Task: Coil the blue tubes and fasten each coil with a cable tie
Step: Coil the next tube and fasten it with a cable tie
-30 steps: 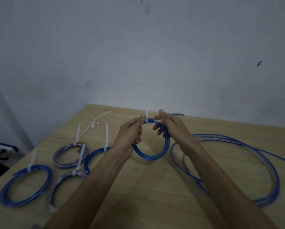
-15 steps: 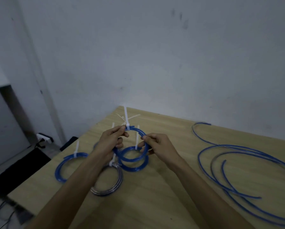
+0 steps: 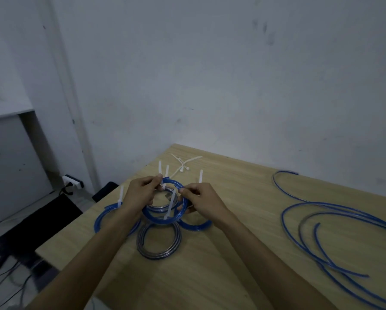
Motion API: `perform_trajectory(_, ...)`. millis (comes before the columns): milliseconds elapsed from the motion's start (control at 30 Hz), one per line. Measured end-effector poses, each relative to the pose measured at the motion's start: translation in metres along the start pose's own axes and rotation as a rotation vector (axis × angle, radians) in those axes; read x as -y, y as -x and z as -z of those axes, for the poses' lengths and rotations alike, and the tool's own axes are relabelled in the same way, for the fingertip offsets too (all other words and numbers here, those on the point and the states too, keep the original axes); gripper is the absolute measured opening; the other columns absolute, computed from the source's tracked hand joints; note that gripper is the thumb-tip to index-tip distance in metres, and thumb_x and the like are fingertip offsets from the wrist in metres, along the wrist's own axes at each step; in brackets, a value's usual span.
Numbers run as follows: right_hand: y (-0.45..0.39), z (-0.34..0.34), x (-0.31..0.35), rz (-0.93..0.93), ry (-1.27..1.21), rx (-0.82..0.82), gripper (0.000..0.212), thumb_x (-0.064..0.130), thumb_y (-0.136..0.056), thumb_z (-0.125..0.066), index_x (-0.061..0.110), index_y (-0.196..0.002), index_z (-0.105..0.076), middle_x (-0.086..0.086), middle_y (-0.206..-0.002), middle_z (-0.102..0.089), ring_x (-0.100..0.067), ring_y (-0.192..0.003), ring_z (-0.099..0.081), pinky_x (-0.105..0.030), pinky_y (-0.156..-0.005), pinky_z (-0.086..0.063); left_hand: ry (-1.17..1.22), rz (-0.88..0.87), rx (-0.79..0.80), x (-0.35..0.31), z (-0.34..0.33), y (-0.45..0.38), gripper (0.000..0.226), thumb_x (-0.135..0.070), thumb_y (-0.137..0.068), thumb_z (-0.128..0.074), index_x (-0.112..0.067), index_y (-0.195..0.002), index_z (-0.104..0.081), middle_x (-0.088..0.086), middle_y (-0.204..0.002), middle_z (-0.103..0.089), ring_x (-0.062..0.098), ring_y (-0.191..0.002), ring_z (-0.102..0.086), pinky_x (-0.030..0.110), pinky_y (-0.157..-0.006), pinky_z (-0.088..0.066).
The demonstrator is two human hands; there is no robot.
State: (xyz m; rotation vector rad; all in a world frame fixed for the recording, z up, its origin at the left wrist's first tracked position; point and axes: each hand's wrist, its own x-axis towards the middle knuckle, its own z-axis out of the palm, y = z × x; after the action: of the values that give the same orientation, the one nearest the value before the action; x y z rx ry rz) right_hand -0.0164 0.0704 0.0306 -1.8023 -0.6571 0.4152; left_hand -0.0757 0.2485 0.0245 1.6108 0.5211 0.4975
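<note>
Head view. Left hand (image 3: 140, 195): fingers curled, thumb and forefinger pinching the top of the held blue coil (image 3: 165, 201) where a white cable tie (image 3: 160, 168) stands up from it. Right hand (image 3: 202, 199): fingers curled, pinching the same coil on its right arc. Both hands grip this one coil; neither grips anything else.

The coil is raised off the table (image 3: 232, 253), between the two hands, over the left part of the table and short of its far left corner. Its ring faces roughly toward the camera. The tie's tail points up and away, its long axis near vertical. The left hand is at the tie; the right hand is well round the ring from it. Judgement: the tie looks closed round the coil, so the next move is probably setting this coil down among the finished ones, straight below and toward the left edge. Whether the tie is pulled fully tight I cannot tell.

Below the hands, on the table: a grey tied coil (image 3: 159, 240) nearest the near edge, a blue tied coil (image 3: 102, 218) by the left edge, partly behind the left forearm, and more tied coils hidden in part by the held one. Spare cable ties (image 3: 183, 164) lie near the far left corner. Loose blue tubes (image 3: 335, 233), uncoiled, sprawl across the right side, well apart from both hands; the right hand is nearer them.
</note>
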Motion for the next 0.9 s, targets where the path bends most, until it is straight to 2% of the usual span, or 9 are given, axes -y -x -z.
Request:
perform_trajectory(133,-0.007,-0.009,-0.005,-0.037,0.068,0.000,0.023,0.021,-0.102,-0.058,0.006,-0.109,-0.073,-0.021,-0.099,-0.073,-0.030,-0.084,-0.073,-0.030,-0.069,-0.062,-0.076,0.014,0.025,0.006,0.009,-0.003,0.037,-0.033,-0.099,-0.062,-0.001,-0.082,-0.072,0.007,-0.065,-0.062,0.014,-0.051,-0.040,0.025,-0.047,-0.037)
perform_trajectory(200,-0.011,-0.013,-0.009,-0.048,0.137,0.004,0.023,0.023,-0.102,-0.059,0.007,-0.107,-0.073,-0.019,-0.095,-0.074,-0.027,-0.075,-0.074,-0.036,-0.070,-0.063,-0.173,0.004,0.020,0.008,0.012,-0.005,0.035,-0.032,-0.100,-0.060,-0.005,-0.082,-0.074,-0.006,-0.052,-0.064,0.014,-0.054,-0.046,0.024,-0.049,-0.040)
perform_trajectory(267,-0.013,-0.017,-0.013,-0.064,0.199,0.000,0.022,0.027,-0.101,-0.060,0.010,-0.107,-0.073,-0.013,-0.087,-0.075,-0.022,-0.066,-0.072,-0.042,-0.075,-0.063,-0.350,-0.064,0.001,0.012,0.014,-0.011,0.039,-0.033,-0.101,-0.058,-0.007,-0.077,-0.074,-0.006,-0.051,-0.062,0.016,-0.055,-0.051,0.026,-0.054,-0.039)
perform_trajectory(367,-0.012,-0.019,-0.012,-0.071,0.229,-0.015,0.025,0.027,-0.102,-0.059,0.008,-0.106,-0.073,-0.012,-0.084,-0.075,-0.022,-0.066,-0.071,-0.039,-0.076,-0.062,-0.654,-0.175,-0.028,0.021,0.018,-0.022,0.052,-0.034,-0.101,-0.056,-0.011,-0.055,-0.056,0.001,-0.048,-0.046,0.018,-0.049,-0.044,0.030,-0.053,-0.030)
perform_trajectory(433,-0.010,-0.018,-0.010,-0.067,0.235,-0.026,0.026,0.028,-0.102,-0.058,0.007,-0.104,-0.073,-0.012,-0.084,-0.075,-0.023,-0.068,-0.071,-0.037,-0.075,-0.060,-0.759,-0.232,-0.081,0.026,0.020,-0.026,0.051,-0.030,-0.102,-0.054,-0.011,-0.055,-0.050,0.005,-0.050,-0.047,0.019,-0.049,-0.045,0.030,-0.051,-0.030)
perform_trajectory(567,-0.005,-0.012,-0.010,-0.034,0.320,-0.075,0.027,0.028,-0.102,-0.056,0.009,-0.111,-0.073,-0.008,-0.093,-0.075,-0.015,-0.075,-0.069,-0.035,-0.080,-0.059,-0.755,-0.400,-0.169,0.023,0.020,-0.023,0.030,-0.020,-0.103,-0.053,-0.002,-0.089,-0.073,0.013,-0.085,-0.070,0.023,-0.071,-0.059,0.034,-0.066,-0.047)
perform_trajectory(667,0.008,0.005,-0.010,-0.016,0.356,-0.109,0.028,0.032,-0.102,-0.057,0.011,-0.112,-0.072,0.000,-0.089,-0.072,-0.009,-0.068,-0.070,-0.015,-0.060,-0.050,-0.739,-0.501,-0.135,0.011,0.003,-0.013,0.024,-0.019,-0.102,-0.053,-0.006,-0.106,-0.073,0.011,-0.099,-0.068,0.019,-0.080,-0.056,0.031,-0.072,-0.044)
perform_trajectory(800,0.038,0.048,-0.016,0.014,0.382,-0.159,0.024,0.031,-0.100,-0.059,0.015,-0.107,-0.074,0.003,-0.094,-0.073,-0.007,-0.066,-0.069,-0.017,-0.062,-0.051,-0.658,-0.564,0.019,-0.001,-0.040,0.003,0.020,-0.023,-0.101,-0.056,-0.012,-0.110,-0.071,-0.001,-0.099,-0.066,0.015,-0.081,-0.057,0.026,-0.073,-0.042)
perform_trajectory(900,0.071,0.086,-0.027,0.004,0.406,-0.215,0.019,0.029,-0.100,-0.059,0.017,-0.101,-0.074,0.006,-0.084,-0.072,-0.006,-0.062,-0.070,-0.010,-0.055,-0.044,-0.558,-0.569,0.232,-0.009,-0.083,0.021,0.016,-0.025,-0.100,-0.060,-0.017,-0.105,-0.073,-0.007,-0.090,-0.069,0.009,-0.080,-0.062,0.018,-0.069,-0.044)
